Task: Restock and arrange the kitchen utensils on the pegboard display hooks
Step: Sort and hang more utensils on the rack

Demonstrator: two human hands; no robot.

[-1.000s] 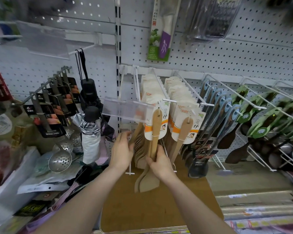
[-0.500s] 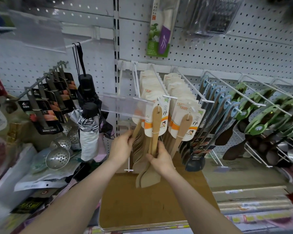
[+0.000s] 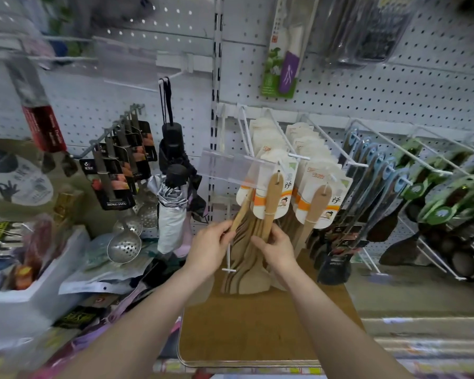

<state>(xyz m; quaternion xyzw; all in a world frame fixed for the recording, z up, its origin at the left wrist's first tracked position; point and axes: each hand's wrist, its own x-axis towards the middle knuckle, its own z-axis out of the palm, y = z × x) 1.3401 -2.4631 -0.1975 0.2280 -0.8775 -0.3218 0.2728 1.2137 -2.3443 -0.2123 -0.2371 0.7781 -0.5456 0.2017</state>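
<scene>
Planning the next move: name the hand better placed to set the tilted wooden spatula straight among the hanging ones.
Left, probably. The left hand pinches the handle of the tilted spatula just below the clear label holder. The right hand is wrapped round the front hanging spatula, apparently steadying that row.

Shop aisle, pegboard (image 3: 340,86) hooks, carded wooden spatulas (image 3: 274,198), hanging umbrellas (image 3: 173,214)
</scene>
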